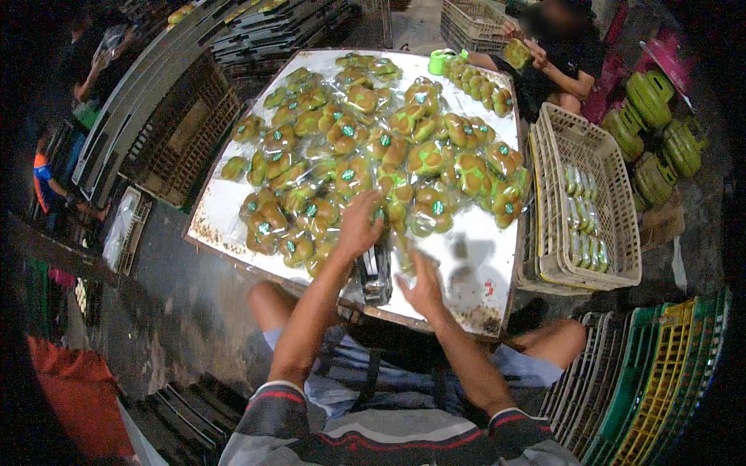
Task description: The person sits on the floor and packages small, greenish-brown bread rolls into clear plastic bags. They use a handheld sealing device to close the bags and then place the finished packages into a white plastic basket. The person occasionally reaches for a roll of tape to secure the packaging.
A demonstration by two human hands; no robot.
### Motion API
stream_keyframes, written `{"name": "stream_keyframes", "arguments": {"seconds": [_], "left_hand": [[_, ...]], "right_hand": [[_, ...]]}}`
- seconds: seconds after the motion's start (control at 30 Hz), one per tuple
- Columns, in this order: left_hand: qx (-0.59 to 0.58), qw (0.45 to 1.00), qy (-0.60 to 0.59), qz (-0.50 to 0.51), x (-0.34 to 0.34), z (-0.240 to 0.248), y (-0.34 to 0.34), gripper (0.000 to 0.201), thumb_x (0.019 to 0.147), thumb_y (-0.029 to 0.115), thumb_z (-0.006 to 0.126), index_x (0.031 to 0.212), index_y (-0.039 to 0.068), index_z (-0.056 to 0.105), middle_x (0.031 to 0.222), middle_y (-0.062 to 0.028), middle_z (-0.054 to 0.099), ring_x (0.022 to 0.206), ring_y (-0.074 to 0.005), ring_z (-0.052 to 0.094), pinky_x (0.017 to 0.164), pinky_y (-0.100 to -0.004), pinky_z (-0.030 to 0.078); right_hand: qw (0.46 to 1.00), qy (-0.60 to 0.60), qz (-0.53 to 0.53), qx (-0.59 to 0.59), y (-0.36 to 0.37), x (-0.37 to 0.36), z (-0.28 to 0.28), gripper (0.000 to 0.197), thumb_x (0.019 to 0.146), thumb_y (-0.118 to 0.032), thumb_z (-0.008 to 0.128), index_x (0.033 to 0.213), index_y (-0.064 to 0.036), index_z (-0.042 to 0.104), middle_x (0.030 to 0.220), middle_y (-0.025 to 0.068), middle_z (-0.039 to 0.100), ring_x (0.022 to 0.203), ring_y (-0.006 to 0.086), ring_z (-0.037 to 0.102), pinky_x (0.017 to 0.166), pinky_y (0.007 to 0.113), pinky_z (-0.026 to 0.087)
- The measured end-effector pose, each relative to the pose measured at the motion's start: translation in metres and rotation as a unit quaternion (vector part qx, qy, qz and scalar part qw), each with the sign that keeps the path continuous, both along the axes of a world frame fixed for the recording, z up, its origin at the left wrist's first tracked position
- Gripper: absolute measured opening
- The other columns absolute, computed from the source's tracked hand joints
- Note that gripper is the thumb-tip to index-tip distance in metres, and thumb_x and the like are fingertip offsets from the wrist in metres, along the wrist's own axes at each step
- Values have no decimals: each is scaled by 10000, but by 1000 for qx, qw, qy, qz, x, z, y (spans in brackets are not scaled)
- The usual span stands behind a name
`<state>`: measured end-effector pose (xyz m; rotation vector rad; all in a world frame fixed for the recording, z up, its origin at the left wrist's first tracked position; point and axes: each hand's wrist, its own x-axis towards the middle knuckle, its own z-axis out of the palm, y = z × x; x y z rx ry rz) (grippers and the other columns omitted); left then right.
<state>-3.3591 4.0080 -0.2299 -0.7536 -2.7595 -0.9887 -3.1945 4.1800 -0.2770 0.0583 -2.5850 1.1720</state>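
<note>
Bagged bread buns (386,147) | heaped on the white desk (216,211), crowding its right edge | left hand (360,227) at the heap's front, beside a black-and-silver device (375,277); right hand (423,287) blurred; cannot tell whether either grip is clamped | risk: a nudge could tip edge bags off; film could snag on the device and tear

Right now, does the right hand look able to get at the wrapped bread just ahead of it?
Probably yes: the wrapped bread lies just beyond the right hand, across a bare patch of tabletop, with nothing visible standing between. Whether that hand holds something is too blurred to tell.
</note>
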Motion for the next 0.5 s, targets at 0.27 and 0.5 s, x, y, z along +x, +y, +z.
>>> {"name": "stream_keyframes", "arguments": {"seconds": [0.27, 0.5], "left_hand": [[-433, 880, 125, -150, -72, -25, 33, 759, 708, 449, 809, 1366, 181, 541, 1391, -164, 511, 1240, -382, 540, 1034, -566, 398], [72, 992, -62, 77, -18, 33, -19, 527, 759, 207, 811, 1209, 42, 590, 1059, -191, 683, 972, -342, 668, 847, -433, 523]], "right_hand": [[986, -124, 104, -42, 2, 5, -9, 713, 869, -459, 716, 1350, 12, 479, 1370, 234, 503, 1275, 415, 492, 1059, 474, 418], [977, -139, 61, -152, 15, 6, 18, 913, 811, -441, 796, 1451, 19, 337, 1318, 250, 536, 1226, 350, 551, 1025, 463, 456]]}}
